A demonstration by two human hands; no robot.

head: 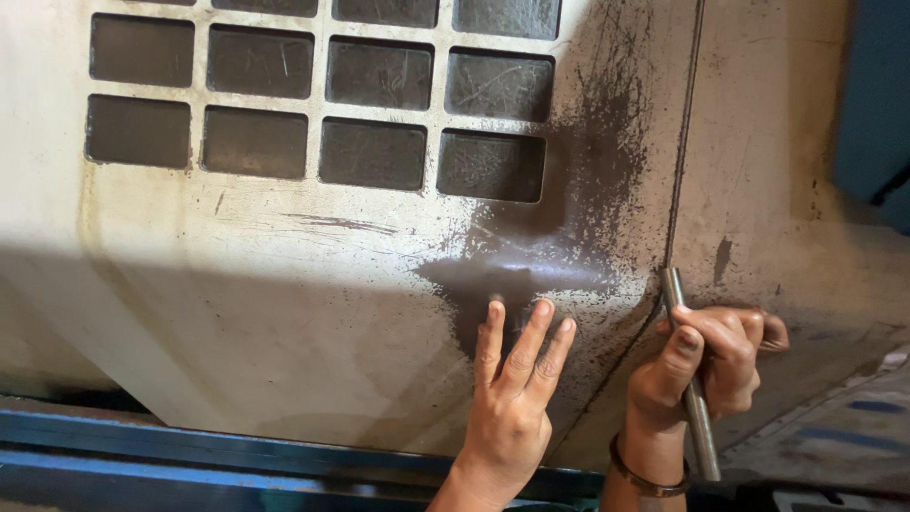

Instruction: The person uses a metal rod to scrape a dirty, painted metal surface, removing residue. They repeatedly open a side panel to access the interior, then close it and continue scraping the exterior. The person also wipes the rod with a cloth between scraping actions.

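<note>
Frame edge: a blue rail [190, 455] is seen along the bottom left.
Left hand [512, 398]: fingers are stretched flat against the panel [284, 284], lower centre; nothing is held.
Right hand [716, 365]: closed round a rod [687, 365], lower right.
Rod: held nearly upright, both ends showing beyond the fist.
Panel: pale, grimy, dark-smeared at centre.
Grid [322, 95]: dark square windows, upper left.

A cream panel [284, 284] carries dark smudges and a grid of grey-brown windows [322, 95]. The rod [697, 417] is dull grey metal. A blue rail [190, 455] runs along the panel's lower edge.
</note>
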